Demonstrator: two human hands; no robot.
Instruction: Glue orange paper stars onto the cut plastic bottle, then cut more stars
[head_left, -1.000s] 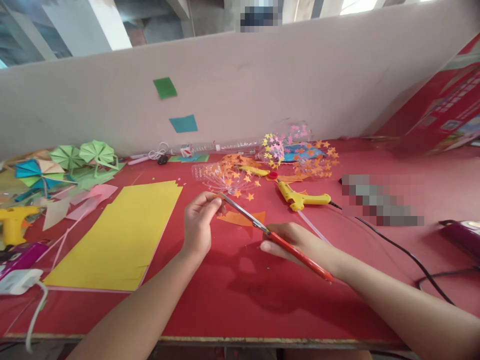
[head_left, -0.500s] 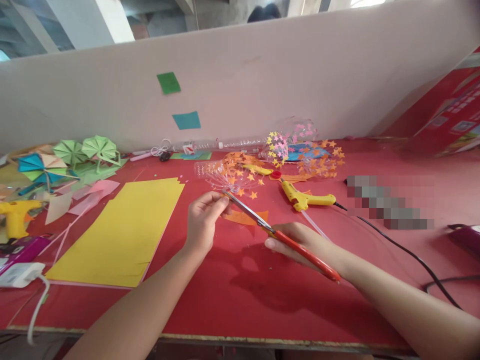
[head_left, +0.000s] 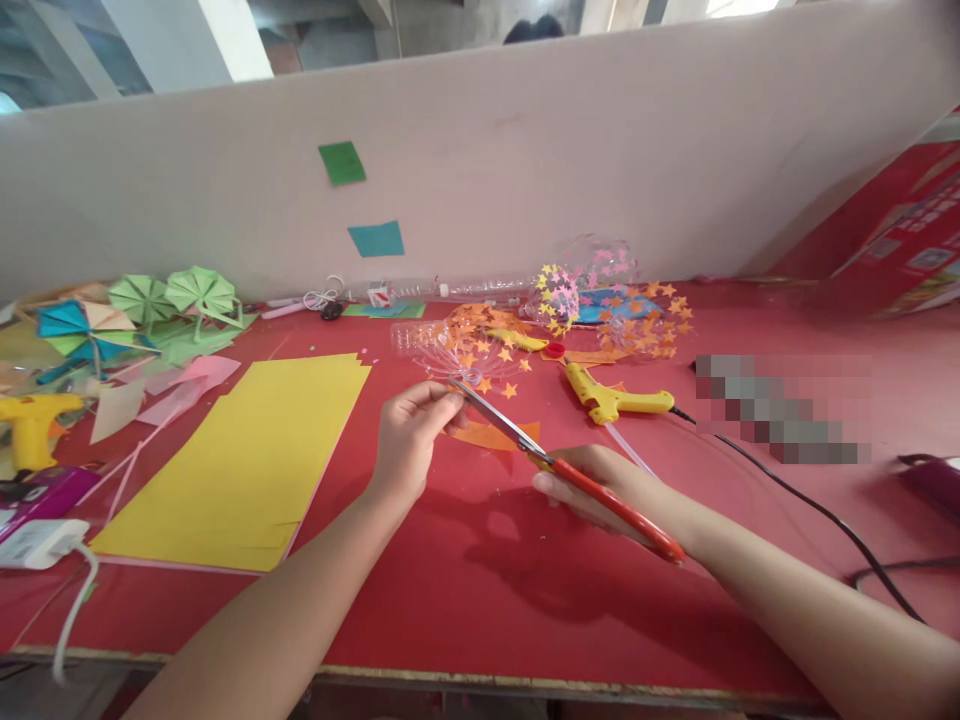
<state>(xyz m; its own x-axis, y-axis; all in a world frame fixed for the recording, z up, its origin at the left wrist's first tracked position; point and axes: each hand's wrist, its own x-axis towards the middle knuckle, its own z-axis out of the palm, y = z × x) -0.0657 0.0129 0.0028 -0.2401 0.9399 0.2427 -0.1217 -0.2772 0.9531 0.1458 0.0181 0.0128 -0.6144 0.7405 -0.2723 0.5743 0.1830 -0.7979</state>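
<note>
Two bare hands work over a red tabletop (head_left: pixel 420 590), both to the right of a flat stack of bright yellow rectangular paper sheets (head_left: pixel 240 460). The right hand (head_left: pixel 619 480), the one farther from the stack, is wrapped around a long pair of scissors with red handles and slim silver metal blades (head_left: pixel 559 468). The left hand (head_left: pixel 409 430), between the stack and the blades, has its thumb and forefinger pressed together right at the blade tips; anything pinched there is too small or too hidden to make out.

The scissors run on a slant: the handles are at the near end, well away from the stack, and the tips point away from the person and leftward, towards the stack's far right corner, ending short of it beside the left fingertips. The blades look all but closed.

Beneath the blades, right of the stack, lies a flat strip of orange paper (head_left: pixel 499 435). Farther right of the stack is a yellow plastic hot-glue gun (head_left: pixel 611 402). Just beyond the stack's far right corner, a clear ribbed plastic bottle piece (head_left: pixel 416 338) lies on its side.
</note>
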